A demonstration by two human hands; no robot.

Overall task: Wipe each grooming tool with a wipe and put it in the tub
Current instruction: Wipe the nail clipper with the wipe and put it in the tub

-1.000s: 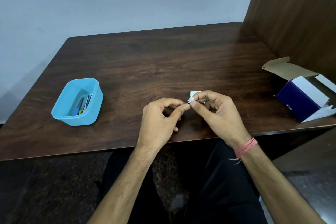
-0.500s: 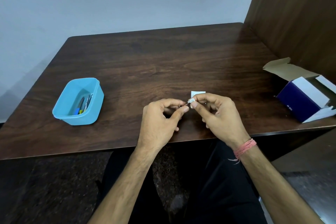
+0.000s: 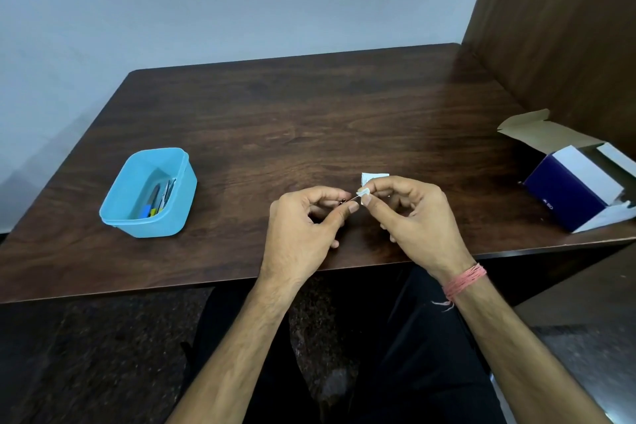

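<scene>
- The left hand (image 3: 303,227) is pinching a thin grooming tool (image 3: 347,200) between thumb and forefinger, holding it out level toward the other hand, probably so its free end is exposed for cleaning.
- The right hand (image 3: 413,217) is pinching a small white wipe (image 3: 363,192) around the tool's tip; the two hands are meeting just above the near edge of the table (image 3: 309,113), likely to keep the work close and steady.
- The blue tub (image 3: 148,193) is sitting well apart to the left, open-topped and already holding several tools, so it appears this tool is going in there once wiped.
- A small white packet (image 3: 373,177) is peeking out just behind the right hand's fingers.
- An opened box (image 3: 578,189) is lying at the right edge, partly cut off.
- The tool is mostly hidden by fingers; its kind is too small to tell.
</scene>
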